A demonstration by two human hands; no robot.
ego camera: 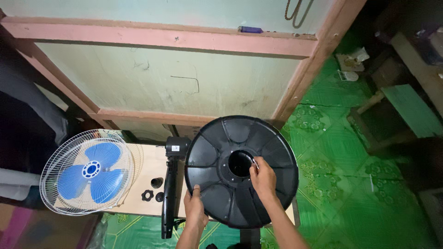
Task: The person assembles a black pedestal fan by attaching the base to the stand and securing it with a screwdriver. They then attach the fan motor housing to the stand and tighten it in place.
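Observation:
A round black fan base (pixel 217 152), underside up with ribs and a central hole, stands tilted over a low wooden table (pixel 147 166). My left hand (pixel 195 207) grips its lower left rim. My right hand (pixel 262 177) rests on the base beside the hole, pinching a small metal piece at the hole's edge. A black fan pole with motor housing (pixel 170 184) lies on the table just left of the base.
A white wire guard with blue fan blades (pixel 90 171) lies at the table's left end. Small black plastic nuts (pixel 152 189) sit next to the pole. A pale green and pink wooden panel (pixel 175 83) stands behind. Green patterned floor (pixel 341 184) spreads right, with wooden furniture (pixel 406 110).

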